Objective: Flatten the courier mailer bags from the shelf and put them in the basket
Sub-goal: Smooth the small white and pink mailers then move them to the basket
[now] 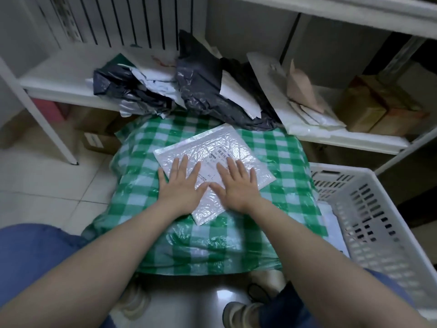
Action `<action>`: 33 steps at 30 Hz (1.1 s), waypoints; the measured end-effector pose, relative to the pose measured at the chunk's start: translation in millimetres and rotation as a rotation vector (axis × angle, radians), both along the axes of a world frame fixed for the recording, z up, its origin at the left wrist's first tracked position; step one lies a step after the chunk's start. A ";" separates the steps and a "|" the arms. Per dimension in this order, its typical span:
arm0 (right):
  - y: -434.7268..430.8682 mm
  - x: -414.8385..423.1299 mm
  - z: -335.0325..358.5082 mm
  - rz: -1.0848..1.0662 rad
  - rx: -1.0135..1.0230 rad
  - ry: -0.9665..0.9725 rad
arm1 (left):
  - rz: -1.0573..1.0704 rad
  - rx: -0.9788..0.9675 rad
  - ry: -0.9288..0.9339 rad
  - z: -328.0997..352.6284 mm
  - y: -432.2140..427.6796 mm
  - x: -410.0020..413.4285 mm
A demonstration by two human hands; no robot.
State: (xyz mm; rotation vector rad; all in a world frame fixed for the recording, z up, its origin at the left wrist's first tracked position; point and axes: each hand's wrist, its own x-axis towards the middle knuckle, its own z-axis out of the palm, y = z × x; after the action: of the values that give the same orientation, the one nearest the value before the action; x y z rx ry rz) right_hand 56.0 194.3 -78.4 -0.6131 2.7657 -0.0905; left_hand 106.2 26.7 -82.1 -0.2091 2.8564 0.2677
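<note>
A white bubble mailer (pixel 212 147) with a barcode label lies flat on a surface covered in green checked plastic (pixel 279 147). My left hand (pixel 181 185) presses on the mailer's near left part with straight, spread fingers. Beside it, my right hand (pixel 236 185) presses the near right part, its fingers also straight. On the white shelf (pixel 61 74) behind lies a heap of crumpled dark mailer bags (pixel 203 84) and white mailer bags (pixel 238 95). At the right stands a white slotted basket (pixel 369 209) with something white flat in its bottom.
Padded envelopes (pixel 305 91) and brown cardboard boxes (pixel 371 107) fill the shelf's right section. More boxes (pixel 99 138) sit under the shelf on the tiled floor. My knees in blue trousers and my shoes show at the bottom.
</note>
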 end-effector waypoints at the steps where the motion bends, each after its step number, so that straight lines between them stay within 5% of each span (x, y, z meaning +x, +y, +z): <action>1: 4.6 -5.9 0.9 -0.071 0.011 -0.010 | -0.003 0.005 0.001 -0.4 0.2 -0.6; 6: 21.3 -19.9 14.8 -0.330 0.025 -0.057 | 0.001 0.078 0.065 -2.7 -2.1 0.4; 12: 24.0 -28.4 36.8 -0.451 -0.106 0.305 | -0.024 0.237 0.408 13.9 -7.3 -14.5; 18: 32.1 -15.5 35.2 -0.369 0.197 0.404 | -0.087 0.018 0.237 24.1 -3.8 -35.4; 24: -7.7 -10.5 2.9 0.088 -0.097 0.123 | -0.136 -0.003 0.181 -2.1 13.4 -27.2; 33: 20.5 -51.3 -8.3 -0.246 -0.034 0.096 | -0.104 -0.126 0.206 6.3 17.2 -43.5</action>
State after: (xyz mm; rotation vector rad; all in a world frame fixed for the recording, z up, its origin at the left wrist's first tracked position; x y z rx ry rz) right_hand 4.6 214.8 -86.7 -0.2898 2.9262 -0.1655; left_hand 62.7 43.9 -75.8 -0.0591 3.0795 0.0937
